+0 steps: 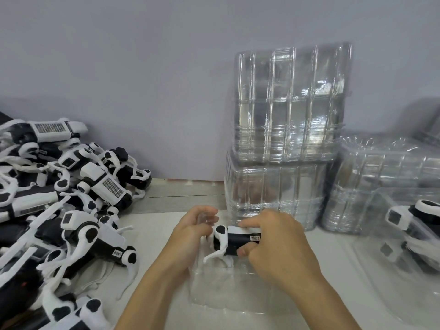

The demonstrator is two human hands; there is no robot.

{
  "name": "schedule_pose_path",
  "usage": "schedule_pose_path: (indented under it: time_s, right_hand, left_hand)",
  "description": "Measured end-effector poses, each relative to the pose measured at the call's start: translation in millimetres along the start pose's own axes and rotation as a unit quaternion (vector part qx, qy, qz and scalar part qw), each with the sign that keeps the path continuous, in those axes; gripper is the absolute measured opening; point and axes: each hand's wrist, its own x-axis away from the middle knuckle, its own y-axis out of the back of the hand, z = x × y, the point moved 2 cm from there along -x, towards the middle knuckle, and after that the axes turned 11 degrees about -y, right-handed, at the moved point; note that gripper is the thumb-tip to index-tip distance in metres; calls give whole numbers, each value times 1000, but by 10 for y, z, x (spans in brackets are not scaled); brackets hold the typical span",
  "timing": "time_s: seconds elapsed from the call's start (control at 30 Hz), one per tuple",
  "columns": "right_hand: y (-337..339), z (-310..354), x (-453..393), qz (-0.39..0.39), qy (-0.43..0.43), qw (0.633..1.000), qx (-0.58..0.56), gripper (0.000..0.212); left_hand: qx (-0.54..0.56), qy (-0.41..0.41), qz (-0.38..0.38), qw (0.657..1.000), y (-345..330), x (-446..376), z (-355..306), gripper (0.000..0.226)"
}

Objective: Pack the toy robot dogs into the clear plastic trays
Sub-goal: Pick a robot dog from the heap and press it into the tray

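We hold one toy robot dog (pixel 234 241) over the clear tray (pixel 228 291) on the worktop (pixel 171 203): our right hand (pixel 273 244) clamps its body between thumb and fingers, our left hand (pixel 192 231) curls at its head end, perhaps gripping the tray's rim. A heap of dogs (pixel 64 198) lies left; stacked trays (pixel 285 139) stand behind.

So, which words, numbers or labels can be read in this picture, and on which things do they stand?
None can be read.
Held toy dog: small white label with dark print, too blurred.
Dogs in the pile: small labels, too small and blurred.
Clear trays: no text visible.
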Motion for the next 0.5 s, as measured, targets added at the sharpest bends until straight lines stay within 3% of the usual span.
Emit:
schedule_pose_path:
  time_s: [0.13, 0.5]
  right_hand:
    - [13, 17, 2, 6, 1, 1000, 2, 24]
    - [-20, -6, -6, -1, 0, 1000, -16, 24]
  left_hand:
    - [17, 24, 13, 999, -19, 2, -17, 35]
    - [-18, 52, -10, 998, -34, -6, -66, 43]
